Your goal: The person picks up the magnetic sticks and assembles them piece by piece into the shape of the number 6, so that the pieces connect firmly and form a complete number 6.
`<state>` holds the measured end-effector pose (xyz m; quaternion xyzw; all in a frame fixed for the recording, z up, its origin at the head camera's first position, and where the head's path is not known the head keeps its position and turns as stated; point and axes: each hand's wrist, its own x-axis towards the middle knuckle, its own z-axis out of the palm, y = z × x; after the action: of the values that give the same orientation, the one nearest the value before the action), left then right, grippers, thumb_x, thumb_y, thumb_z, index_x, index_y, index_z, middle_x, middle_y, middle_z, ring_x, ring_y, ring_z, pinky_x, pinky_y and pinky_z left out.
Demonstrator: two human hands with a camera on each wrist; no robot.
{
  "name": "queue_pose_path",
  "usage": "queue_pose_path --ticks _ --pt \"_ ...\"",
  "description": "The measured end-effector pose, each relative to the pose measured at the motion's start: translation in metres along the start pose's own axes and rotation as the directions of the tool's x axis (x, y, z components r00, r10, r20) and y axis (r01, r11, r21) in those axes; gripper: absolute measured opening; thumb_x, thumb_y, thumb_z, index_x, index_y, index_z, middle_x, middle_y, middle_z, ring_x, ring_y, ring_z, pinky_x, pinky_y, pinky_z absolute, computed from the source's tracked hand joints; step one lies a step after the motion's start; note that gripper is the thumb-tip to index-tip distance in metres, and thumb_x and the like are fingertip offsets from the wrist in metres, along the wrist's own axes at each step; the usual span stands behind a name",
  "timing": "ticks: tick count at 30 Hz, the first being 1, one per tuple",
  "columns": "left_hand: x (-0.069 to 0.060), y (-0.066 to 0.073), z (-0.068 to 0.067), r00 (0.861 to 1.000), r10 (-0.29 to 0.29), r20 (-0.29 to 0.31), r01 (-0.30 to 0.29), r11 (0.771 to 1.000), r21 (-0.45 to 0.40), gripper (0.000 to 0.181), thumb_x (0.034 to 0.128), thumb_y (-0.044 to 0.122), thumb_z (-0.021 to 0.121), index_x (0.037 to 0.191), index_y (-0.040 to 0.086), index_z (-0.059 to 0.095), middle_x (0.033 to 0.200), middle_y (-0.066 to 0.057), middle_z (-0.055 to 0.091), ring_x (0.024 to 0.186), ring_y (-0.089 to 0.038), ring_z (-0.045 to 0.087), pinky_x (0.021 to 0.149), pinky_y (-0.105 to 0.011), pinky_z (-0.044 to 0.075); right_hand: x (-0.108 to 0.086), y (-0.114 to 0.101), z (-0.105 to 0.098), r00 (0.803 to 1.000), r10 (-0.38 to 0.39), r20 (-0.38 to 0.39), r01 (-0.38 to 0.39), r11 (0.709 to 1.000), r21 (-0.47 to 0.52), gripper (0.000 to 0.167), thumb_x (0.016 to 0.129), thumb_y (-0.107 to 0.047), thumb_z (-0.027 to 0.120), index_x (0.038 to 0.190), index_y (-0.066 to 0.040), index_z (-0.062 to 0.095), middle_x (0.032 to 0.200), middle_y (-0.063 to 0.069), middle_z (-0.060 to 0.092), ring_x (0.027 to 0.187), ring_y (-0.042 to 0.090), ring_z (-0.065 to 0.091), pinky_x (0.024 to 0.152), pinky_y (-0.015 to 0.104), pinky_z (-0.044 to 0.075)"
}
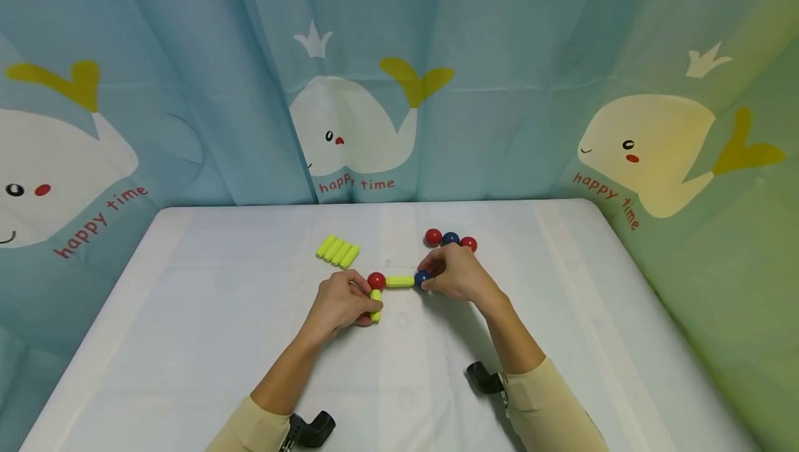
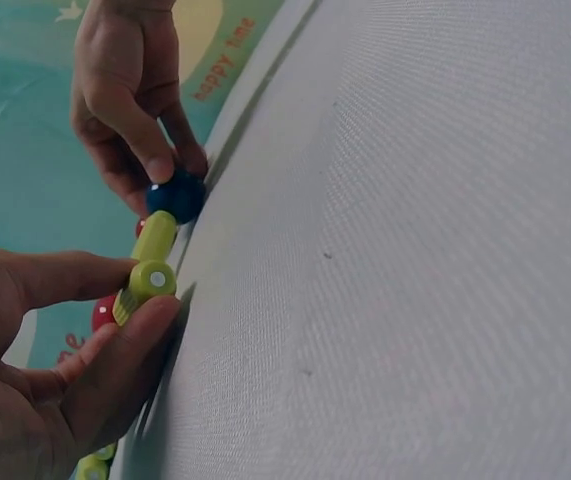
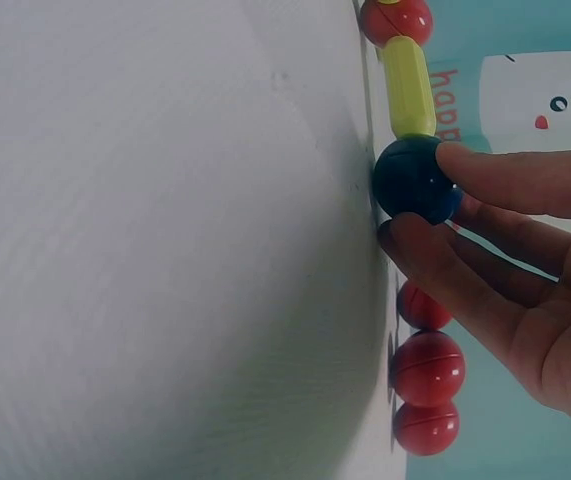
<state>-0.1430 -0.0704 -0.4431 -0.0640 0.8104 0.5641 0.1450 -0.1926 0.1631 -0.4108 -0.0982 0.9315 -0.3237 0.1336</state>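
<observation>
My left hand (image 1: 339, 303) pinches a yellow-green rod (image 1: 376, 315) between thumb and fingers. Its far end meets a red ball (image 1: 376, 280), and the near end shows a pale round spot in the left wrist view. From that ball a second yellow-green rod (image 1: 400, 281) runs rightward to a dark blue ball (image 3: 415, 180). Thumb and fingertips of my right hand (image 1: 458, 273) hold the blue ball, low at the tabletop. Together the pieces form a corner shape with the red ball at the bend.
Several yellow-green rods (image 1: 338, 251) lie side by side at the back left of the white-covered table (image 1: 187, 341). Behind my right hand sit a red ball (image 1: 433, 237), a blue ball (image 1: 450, 238) and another red ball (image 1: 469, 244). A whale-print curtain (image 1: 499, 126) hangs around the table.
</observation>
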Motion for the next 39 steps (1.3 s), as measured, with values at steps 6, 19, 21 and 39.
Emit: queue_pose_path --ticks 6,19,21,39 --pt "0.000 0.000 0.000 1.000 -0.017 0.000 0.017 1.000 0.007 0.029 0.0790 0.005 0.086 0.098 0.001 0.065 0.082 -0.010 0.067 0.056 -0.013 0.069 0.058 -0.028 0.060 0.000 0.000 0.001 1.000 0.005 0.002 -0.005 1.000 -0.003 0.022 0.082 -0.009 0.087 0.103 -0.008 0.080 0.089 0.004 0.074 0.082 0.017 0.065 0.070 0.029 0.056" --pt "0.001 0.000 0.001 1.000 -0.009 -0.004 0.009 1.000 -0.010 0.026 0.0795 0.003 0.082 0.099 0.000 0.065 0.085 -0.010 0.065 0.057 -0.014 0.069 0.058 -0.029 0.061 0.000 0.000 0.000 1.000 0.004 -0.005 -0.004 1.000 -0.004 0.022 0.082 -0.009 0.087 0.103 -0.008 0.080 0.089 0.003 0.075 0.082 0.017 0.066 0.071 0.029 0.057" --pt "0.001 0.000 0.001 1.000 -0.008 -0.003 0.008 1.000 -0.008 0.026 0.0796 0.003 0.082 0.099 0.000 0.065 0.084 -0.010 0.065 0.057 -0.013 0.069 0.058 -0.029 0.061 0.001 0.000 0.000 1.000 0.004 -0.004 -0.004 1.000 -0.003 0.022 0.082 -0.009 0.087 0.103 -0.008 0.080 0.089 0.004 0.075 0.082 0.017 0.065 0.071 0.029 0.057" --pt "0.002 0.007 -0.015 0.990 0.124 -0.061 -0.104 0.960 0.260 0.009 0.0936 0.013 0.071 0.101 0.008 0.068 0.079 -0.006 0.069 0.061 -0.018 0.066 0.062 -0.027 0.052 0.002 0.002 0.002 1.000 0.008 0.002 -0.008 1.000 0.021 0.022 0.082 -0.007 0.087 0.103 -0.007 0.080 0.090 0.004 0.075 0.083 0.017 0.066 0.072 0.029 0.057"
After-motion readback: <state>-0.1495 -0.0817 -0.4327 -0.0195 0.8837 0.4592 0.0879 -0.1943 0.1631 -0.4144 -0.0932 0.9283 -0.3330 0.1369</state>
